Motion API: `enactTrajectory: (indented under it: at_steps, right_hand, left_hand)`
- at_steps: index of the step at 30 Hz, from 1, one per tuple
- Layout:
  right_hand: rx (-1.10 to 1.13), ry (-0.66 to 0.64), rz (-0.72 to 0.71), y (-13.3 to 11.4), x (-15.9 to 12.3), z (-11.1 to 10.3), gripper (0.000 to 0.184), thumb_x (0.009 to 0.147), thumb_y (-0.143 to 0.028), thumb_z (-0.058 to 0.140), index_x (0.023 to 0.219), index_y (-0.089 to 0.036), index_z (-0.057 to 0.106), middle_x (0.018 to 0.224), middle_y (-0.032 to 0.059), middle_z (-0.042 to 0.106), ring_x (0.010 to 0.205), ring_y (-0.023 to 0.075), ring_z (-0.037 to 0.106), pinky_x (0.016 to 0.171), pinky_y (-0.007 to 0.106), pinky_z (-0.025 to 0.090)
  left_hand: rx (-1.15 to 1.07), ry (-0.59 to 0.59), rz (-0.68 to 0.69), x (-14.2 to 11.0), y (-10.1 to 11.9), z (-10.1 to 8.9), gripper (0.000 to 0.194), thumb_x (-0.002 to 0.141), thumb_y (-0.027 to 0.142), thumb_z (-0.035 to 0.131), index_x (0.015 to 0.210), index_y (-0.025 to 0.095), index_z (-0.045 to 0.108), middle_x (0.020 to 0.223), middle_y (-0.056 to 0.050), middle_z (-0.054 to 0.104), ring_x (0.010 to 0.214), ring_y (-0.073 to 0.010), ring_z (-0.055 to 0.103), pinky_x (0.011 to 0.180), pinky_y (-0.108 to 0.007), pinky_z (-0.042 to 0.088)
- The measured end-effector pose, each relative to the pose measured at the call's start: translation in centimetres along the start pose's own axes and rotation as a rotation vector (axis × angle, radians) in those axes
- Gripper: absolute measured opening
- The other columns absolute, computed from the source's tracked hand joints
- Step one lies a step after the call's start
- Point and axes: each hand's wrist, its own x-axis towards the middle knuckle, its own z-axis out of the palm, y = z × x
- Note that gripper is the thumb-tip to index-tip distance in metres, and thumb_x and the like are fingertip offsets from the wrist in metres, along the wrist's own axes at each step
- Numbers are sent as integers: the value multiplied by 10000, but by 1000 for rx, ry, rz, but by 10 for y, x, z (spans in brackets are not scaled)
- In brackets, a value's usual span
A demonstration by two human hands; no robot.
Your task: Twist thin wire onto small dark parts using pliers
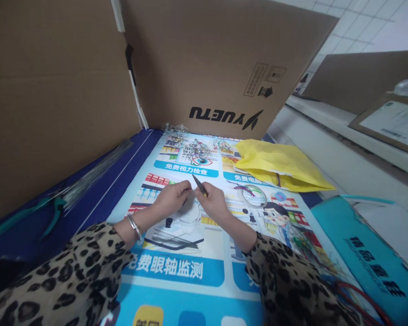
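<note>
Head view: the right hand (213,203) grips a slim, dark, pointed metal tool (198,182) above a blue-and-white printed sheet (190,296), its tip best kept clear of the left hand (172,197), pinched nearby on something too small to tell, if anything.

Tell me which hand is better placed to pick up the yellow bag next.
Right, I'd say: the yellow bag lies on the right hand's side, and the left hand is farther off. The right holds a dark pointed tool, though, which may need setting down first.
</note>
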Motion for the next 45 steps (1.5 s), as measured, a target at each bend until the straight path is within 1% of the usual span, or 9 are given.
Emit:
enactTrajectory:
  at_steps: [8, 12, 17, 19, 22, 25, 29, 34, 45]
  right_hand:
    - [91, 25, 48, 0, 3, -1, 191, 762, -358, 460, 741, -204, 571, 630, -28, 556, 616, 121, 503, 588, 223, 364]
    - [247, 85, 77, 6, 1, -2, 206, 763, -380, 459, 775, -202, 562, 642, -29, 550, 581, 110, 480, 567, 221, 377]
    - [219, 117, 43, 16, 2, -5, 172, 754, -327, 481, 819, -203, 579, 651, -27, 553, 600, 116, 495, 591, 232, 396]
    - [168, 121, 11, 18, 4, -5, 167, 739, -291, 501, 851, -209, 594, 717, -15, 586, 662, 128, 523, 646, 249, 409]
    - [101, 95, -47, 18, 4, -5, 168, 720, -237, 517, 861, -217, 606, 808, 0, 612, 755, 144, 543, 717, 272, 413]
    - [-11, 63, -59, 14, 5, -5, 161, 704, -213, 534, 845, -214, 611, 795, 5, 613, 780, 153, 537, 729, 277, 401]
    - [-204, 9, -64, 10, 7, -3, 137, 709, -265, 565, 821, -202, 612, 736, 8, 603, 759, 159, 516, 691, 267, 372]
    - [-409, -74, -107, 11, 11, 4, 146, 723, -292, 571, 845, -229, 622, 798, 12, 626, 807, 175, 511, 711, 280, 328]
    - [-316, -70, -142, 10, 9, 0, 173, 727, -248, 552, 884, -212, 615, 765, 0, 609, 760, 151, 501, 673, 253, 331]
  left_hand:
    - [175, 28, -44, -2, 5, -1, 216, 837, 325, 372, 787, 211, 549, 706, -20, 602, 657, -164, 546, 563, -242, 338]
    - [129, 188, 93, 1, 0, -6, 205, 836, 278, 389, 884, 186, 566, 887, -54, 601, 862, -179, 531, 743, -276, 394]
    - [15, 372, 181, 1, -4, -15, 161, 827, 202, 417, 871, 177, 570, 891, -37, 598, 866, -152, 529, 782, -278, 414]
    - [23, 354, 218, -2, -3, -17, 145, 823, 188, 430, 846, 182, 573, 870, -27, 599, 848, -145, 534, 766, -273, 420]
    - [107, 222, 250, -6, -1, -17, 127, 822, 199, 453, 828, 186, 579, 842, -21, 606, 832, -149, 540, 750, -275, 420]
    - [228, 125, 199, -7, -3, -13, 129, 819, 243, 471, 836, 190, 588, 841, -26, 609, 825, -164, 544, 728, -279, 422]
    - [323, 92, 109, -2, -7, -8, 174, 823, 285, 460, 881, 194, 597, 848, -36, 611, 798, -166, 559, 697, -269, 429]
    - [387, 3, 46, 4, -7, -3, 204, 819, 296, 456, 870, 191, 623, 865, -44, 624, 810, -165, 581, 696, -253, 430]
    - [586, 36, 8, 4, -2, 5, 179, 804, 253, 405, 834, 187, 569, 854, -35, 629, 774, -189, 594, 591, -273, 394]
